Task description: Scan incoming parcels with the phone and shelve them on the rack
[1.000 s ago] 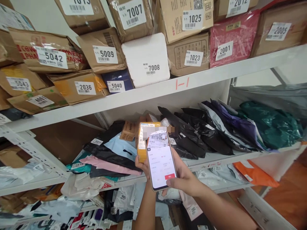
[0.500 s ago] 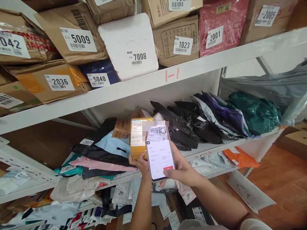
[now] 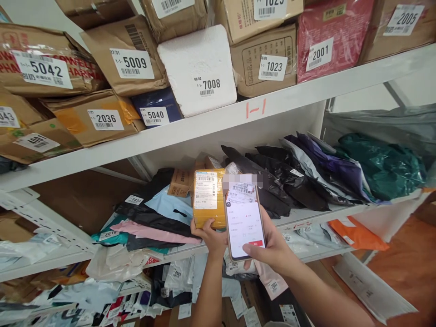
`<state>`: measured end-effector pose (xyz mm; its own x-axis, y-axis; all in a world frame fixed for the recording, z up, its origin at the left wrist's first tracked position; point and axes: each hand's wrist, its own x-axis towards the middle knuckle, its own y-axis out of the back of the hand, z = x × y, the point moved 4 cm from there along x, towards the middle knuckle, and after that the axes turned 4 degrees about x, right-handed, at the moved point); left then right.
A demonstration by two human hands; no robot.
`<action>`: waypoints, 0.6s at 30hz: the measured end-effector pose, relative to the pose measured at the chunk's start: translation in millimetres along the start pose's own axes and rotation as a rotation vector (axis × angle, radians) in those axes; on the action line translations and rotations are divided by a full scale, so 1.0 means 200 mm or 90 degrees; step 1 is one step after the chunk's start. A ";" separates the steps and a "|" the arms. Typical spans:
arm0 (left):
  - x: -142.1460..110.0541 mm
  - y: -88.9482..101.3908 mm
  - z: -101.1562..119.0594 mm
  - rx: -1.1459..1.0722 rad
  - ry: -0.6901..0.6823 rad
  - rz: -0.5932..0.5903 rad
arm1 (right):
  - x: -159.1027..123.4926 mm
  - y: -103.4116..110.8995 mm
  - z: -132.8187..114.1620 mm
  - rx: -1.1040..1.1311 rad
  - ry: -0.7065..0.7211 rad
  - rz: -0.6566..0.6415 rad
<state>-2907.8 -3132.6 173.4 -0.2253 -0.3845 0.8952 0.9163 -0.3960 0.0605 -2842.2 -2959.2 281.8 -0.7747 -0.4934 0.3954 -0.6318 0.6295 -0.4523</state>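
My left hand (image 3: 211,236) grips the bottom of a small yellow-taped parcel (image 3: 206,196) and holds it upright, its white shipping label facing me. My right hand (image 3: 272,249) is wrapped round a smartphone (image 3: 244,222), thumb resting on the lower part of the lit screen. The phone sits just right of the parcel, in front of the middle shelf (image 3: 306,222). Behind both lie black, pink and light-blue mailer bags (image 3: 156,222) and small cardboard boxes (image 3: 180,181).
The upper shelf (image 3: 211,129) carries numbered cardboard boxes and a white foam box (image 3: 199,68) marked 7008. Black, purple and green bags (image 3: 340,168) fill the middle shelf to the right. Lower shelves hold white and orange mailers (image 3: 356,234). Wooden floor shows at the lower right.
The phone has shifted right, off the parcel's front, so the parcel's label now shows in full. Both hands stay closed on the same things. The view swung slightly.
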 end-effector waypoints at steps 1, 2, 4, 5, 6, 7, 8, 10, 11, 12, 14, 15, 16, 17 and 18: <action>0.02 0.01 0.02 0.000 -0.028 0.015 | -0.01 0.00 0.00 0.003 0.000 0.008; 0.03 0.02 0.04 0.000 -0.044 0.023 | -0.01 0.01 -0.01 0.005 0.001 0.017; 0.04 0.02 0.05 0.001 -0.046 0.021 | -0.02 0.02 -0.01 0.004 0.006 0.036; 0.04 0.02 0.05 0.001 -0.042 0.019 | -0.02 0.03 -0.02 0.004 0.008 0.045; 0.03 0.02 0.04 0.001 -0.038 0.016 | -0.03 0.03 -0.02 0.003 0.007 0.051; 0.03 0.02 0.03 0.003 -0.032 0.012 | -0.03 0.03 -0.02 0.005 0.006 0.053; 0.02 0.01 0.03 0.007 -0.027 0.009 | -0.04 0.04 -0.02 0.008 0.005 0.053; 0.01 0.01 0.01 0.015 -0.018 0.004 | -0.04 0.04 -0.02 0.013 0.003 0.048; 0.00 0.01 0.01 0.017 -0.016 0.003 | -0.04 0.04 -0.02 0.014 0.003 0.046; 0.00 0.01 0.01 0.018 -0.017 0.003 | -0.04 0.04 -0.03 0.015 0.003 0.043; 0.00 0.01 0.01 0.016 -0.021 0.003 | -0.05 0.05 -0.03 0.014 0.001 0.043; 0.00 0.01 0.02 0.015 -0.023 0.002 | -0.05 0.05 -0.03 0.015 0.001 0.044; 0.01 0.01 0.02 0.015 -0.025 0.000 | -0.05 0.05 -0.03 0.017 0.001 0.046; 0.01 0.02 0.02 0.015 -0.026 -0.001 | -0.05 0.06 -0.03 0.020 0.001 0.050; 0.01 0.02 0.03 0.015 -0.027 -0.002 | -0.06 0.06 -0.02 0.025 0.002 0.053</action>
<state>-2903.4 -3130.6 178.7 -0.2144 -0.3470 0.9130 0.9233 -0.3770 0.0735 -2840.9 -2943.5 276.0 -0.8246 -0.4379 0.3581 -0.5656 0.6442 -0.5149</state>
